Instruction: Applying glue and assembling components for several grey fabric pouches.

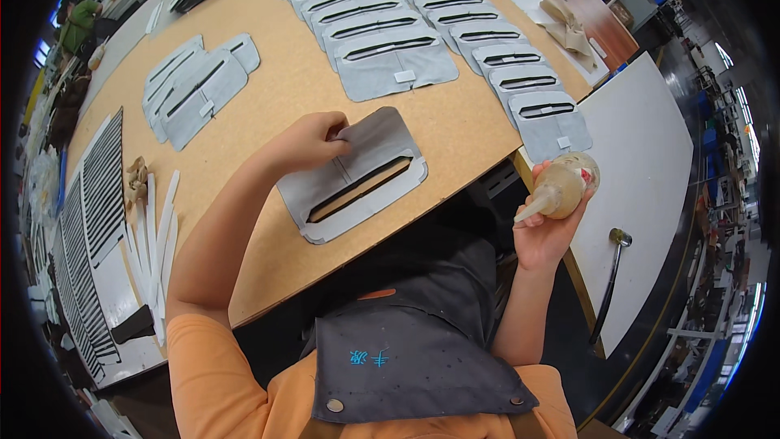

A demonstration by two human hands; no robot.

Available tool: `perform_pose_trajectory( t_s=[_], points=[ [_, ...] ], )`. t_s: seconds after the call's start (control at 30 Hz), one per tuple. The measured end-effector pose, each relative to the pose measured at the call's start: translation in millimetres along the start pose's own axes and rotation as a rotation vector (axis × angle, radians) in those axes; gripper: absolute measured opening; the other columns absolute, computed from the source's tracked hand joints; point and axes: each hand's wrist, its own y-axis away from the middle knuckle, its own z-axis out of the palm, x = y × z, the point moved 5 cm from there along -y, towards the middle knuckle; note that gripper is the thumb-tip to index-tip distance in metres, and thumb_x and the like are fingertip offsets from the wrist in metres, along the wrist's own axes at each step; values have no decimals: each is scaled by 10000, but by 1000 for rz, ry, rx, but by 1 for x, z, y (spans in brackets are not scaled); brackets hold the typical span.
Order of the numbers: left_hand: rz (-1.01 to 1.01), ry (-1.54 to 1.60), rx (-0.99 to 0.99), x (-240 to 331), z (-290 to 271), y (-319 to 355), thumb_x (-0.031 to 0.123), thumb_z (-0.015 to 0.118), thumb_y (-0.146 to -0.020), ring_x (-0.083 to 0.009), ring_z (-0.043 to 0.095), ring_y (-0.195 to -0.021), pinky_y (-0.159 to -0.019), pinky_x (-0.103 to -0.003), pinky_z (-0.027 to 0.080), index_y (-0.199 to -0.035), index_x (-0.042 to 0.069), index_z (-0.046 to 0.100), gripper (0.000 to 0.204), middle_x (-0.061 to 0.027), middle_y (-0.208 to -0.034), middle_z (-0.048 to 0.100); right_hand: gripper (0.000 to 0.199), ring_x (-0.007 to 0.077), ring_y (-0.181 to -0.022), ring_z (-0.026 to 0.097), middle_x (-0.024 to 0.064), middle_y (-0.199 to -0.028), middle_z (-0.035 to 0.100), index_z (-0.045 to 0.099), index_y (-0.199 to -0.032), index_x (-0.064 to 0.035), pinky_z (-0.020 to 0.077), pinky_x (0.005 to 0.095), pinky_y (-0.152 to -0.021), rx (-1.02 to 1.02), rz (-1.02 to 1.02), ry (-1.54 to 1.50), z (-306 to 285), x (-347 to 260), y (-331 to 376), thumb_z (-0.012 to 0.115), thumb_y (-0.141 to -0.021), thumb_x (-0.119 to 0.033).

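The left hand (313,142) pinches the grey slotted panel (357,179) at centre frame; the right hand (543,228) grips a glue bottle (562,187) right of it.

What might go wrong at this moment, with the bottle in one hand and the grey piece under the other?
1. The right hand holds the squeeze bottle tilted, nozzle down, past the table edge; a squeeze might drip onto the dark apron.
2. The left hand pinches only the top of the grey slotted piece, whose lower end lies near the edge; it might slide.
3. Finished grey pieces lie close behind and might get smeared.
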Motion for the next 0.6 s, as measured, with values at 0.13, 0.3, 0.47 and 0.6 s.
perform_pose_trajectory(
  t_s=[0.13, 0.3, 0.47, 0.6],
  points=[
    [184, 897, 511, 5, -8, 57, 170, 606, -907, -129, 580, -834, -739, -285, 479, -1067, -7, 582, 239, -58, -913, 629, 651, 147, -653, 568, 142, -1218, 589, 445, -1333, -97, 452, 254, -512, 140, -105, 175, -3, -3, 2, 514, -906, -583],
    [-160, 1014, 258, -29, 56, 119, 257, 533, -978, -150, 622, -721, -652, -289, 515, -1040, -17, 578, 284, -79, -895, 639, 612, 206, -895, 656, 125, -1141, 622, 470, -1294, -78, 532, 304, -574, 3, -141, 384, -9, 9, -11, 518, -915, -556],
    [-180, 683, -655, 17, 89, 143, 290, 494, -992, -199, 651, -686, -634, -296, 525, -948, -18, 603, 329, -112, -867, 670, 581, 209, -886, 658, 91, -1087, 624, 455, -1283, -49, 567, 321, -578, -42, -229, 758, 4, 31, -18, 586, -910, -475],
    [321, 243, 127, 44, 71, 98, 152, 611, -891, -326, 583, -693, -622, -381, 467, -906, 15, 605, 137, -117, -817, 604, 557, 206, -889, 657, 101, -1099, 609, 453, -1268, -20, 584, 338, -584, -124, -385, 998, 0, 41, -23, 627, -904, -403]
  ],
)
